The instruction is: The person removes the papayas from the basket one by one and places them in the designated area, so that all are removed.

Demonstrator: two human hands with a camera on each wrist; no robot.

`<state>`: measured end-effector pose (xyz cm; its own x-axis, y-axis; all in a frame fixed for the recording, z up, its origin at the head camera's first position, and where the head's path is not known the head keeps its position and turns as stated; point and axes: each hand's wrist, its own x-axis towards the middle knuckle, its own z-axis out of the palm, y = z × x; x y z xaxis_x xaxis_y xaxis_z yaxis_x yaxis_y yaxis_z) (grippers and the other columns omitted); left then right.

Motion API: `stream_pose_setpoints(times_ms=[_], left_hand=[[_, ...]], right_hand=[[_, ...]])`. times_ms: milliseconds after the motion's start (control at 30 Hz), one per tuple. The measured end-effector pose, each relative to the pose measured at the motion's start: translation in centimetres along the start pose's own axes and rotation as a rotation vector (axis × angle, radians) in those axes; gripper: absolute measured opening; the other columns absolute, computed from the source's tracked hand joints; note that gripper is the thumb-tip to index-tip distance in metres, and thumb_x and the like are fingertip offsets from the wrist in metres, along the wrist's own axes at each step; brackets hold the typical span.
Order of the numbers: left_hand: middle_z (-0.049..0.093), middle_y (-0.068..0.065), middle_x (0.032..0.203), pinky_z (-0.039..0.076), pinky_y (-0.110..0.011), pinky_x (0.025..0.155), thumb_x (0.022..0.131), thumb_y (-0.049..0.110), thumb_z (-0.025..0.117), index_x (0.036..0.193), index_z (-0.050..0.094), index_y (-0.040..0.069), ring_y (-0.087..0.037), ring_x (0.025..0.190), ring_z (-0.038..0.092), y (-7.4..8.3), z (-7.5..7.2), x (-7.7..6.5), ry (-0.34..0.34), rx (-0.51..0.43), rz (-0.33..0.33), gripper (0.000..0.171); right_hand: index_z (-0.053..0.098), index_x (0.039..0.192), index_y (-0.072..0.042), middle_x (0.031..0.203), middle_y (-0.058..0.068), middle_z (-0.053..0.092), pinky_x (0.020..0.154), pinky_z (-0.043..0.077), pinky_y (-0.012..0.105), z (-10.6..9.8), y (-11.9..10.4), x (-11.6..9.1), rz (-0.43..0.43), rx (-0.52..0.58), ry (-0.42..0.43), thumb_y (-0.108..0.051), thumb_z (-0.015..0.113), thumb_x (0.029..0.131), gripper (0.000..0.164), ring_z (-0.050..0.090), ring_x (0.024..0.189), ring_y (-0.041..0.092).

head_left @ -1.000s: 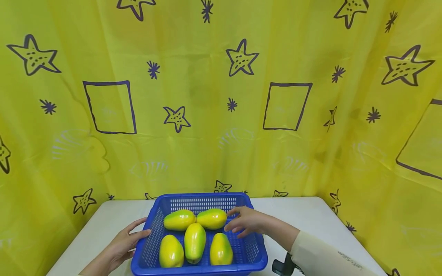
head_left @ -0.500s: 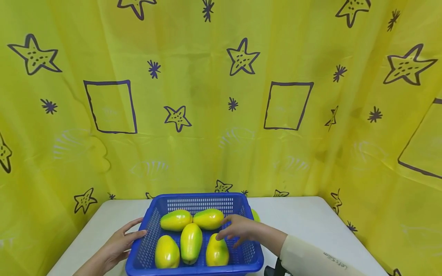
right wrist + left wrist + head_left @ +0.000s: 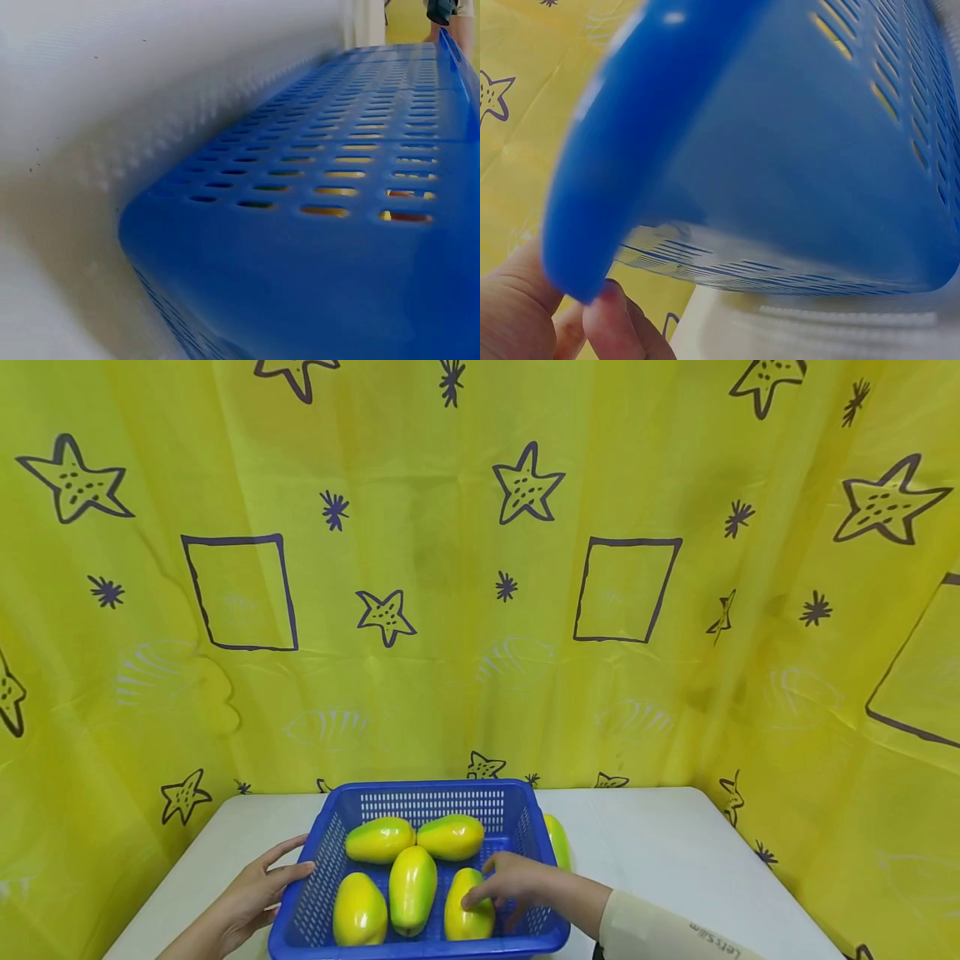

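A blue plastic basket (image 3: 420,950) with slotted walls holds several yellow-green mangoes. My left hand (image 3: 258,893) grips the basket's left rim, its thumb over the edge. In the left wrist view, the fingers (image 3: 615,330) sit against the end of the blue rim (image 3: 592,202). Inside the basket, my right hand (image 3: 517,881) holds the front-right mango (image 3: 465,920), its thumb on the top and the other fingers down its right side. Close to its left lies the middle mango (image 3: 412,889). The right wrist view shows the basket's outer wall (image 3: 285,277); the hand is hidden there.
Another mango (image 3: 558,843) lies on the white table (image 3: 637,852) against the basket's right side, partly hidden by the rim. Also in the basket are a front-left mango (image 3: 360,910) and two at the back. A yellow patterned curtain (image 3: 450,693) surrounds the table.
My right hand has moved down and left from the basket's right side onto the front-right mango. The basket has shifted slightly left with my left hand, and the mango outside has come into view.
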<state>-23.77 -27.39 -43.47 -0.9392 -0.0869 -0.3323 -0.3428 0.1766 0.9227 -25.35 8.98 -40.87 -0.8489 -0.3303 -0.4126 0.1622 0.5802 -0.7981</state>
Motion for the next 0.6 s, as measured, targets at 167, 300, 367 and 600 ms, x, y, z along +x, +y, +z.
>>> stream_pose_setpoints(times_ms=[167, 300, 367, 600], left_hand=[[0.068, -0.012, 0.107, 0.061, -0.042, 0.077, 0.092, 0.032, 0.069, 0.151, 0.028, 0.009, -0.025, 0.090, 0.070, -0.07, -0.18, 0.10, 0.003, 0.003, -0.007, 0.077], [0.068, -0.012, 0.107, 0.061, -0.043, 0.078, 0.091, 0.033, 0.070, 0.151, 0.029, 0.010, -0.025, 0.090, 0.070, -0.12, -0.26, 0.08, 0.011, 0.000, -0.013, 0.077], [0.068, -0.013, 0.107, 0.061, -0.044, 0.078, 0.090, 0.034, 0.071, 0.151, 0.029, 0.010, -0.026, 0.091, 0.070, -0.13, -0.24, 0.03, 0.015, -0.003, -0.014, 0.077], [0.067, -0.014, 0.110, 0.061, -0.046, 0.080, 0.091, 0.033, 0.070, 0.151, 0.029, 0.010, -0.027, 0.093, 0.070, -0.16, -0.13, 0.02, 0.014, -0.025, -0.022, 0.077]], right_hand=[[0.051, 0.120, 0.007, 0.104, 0.018, 0.057, 0.068, 0.061, 0.051, 0.14, 0.34, 0.06, 0.013, 0.013, -0.025, -0.019, 0.076, 0.082, 0.052, 0.062, 0.091, 0.035], [0.052, 0.119, 0.006, 0.104, 0.017, 0.056, 0.068, 0.061, 0.048, 0.35, 0.50, 0.22, 0.027, 0.030, -0.039, -0.020, 0.075, 0.083, 0.050, 0.061, 0.091, 0.035], [0.052, 0.118, 0.006, 0.105, 0.017, 0.056, 0.070, 0.061, 0.049, 0.41, 0.60, 0.33, 0.040, 0.045, -0.047, -0.021, 0.074, 0.082, 0.050, 0.061, 0.092, 0.035], [0.053, 0.120, 0.006, 0.105, 0.016, 0.059, 0.077, 0.060, 0.051, 0.35, 0.94, 0.72, 0.082, 0.106, -0.086, -0.021, 0.072, 0.083, 0.050, 0.059, 0.094, 0.034]])
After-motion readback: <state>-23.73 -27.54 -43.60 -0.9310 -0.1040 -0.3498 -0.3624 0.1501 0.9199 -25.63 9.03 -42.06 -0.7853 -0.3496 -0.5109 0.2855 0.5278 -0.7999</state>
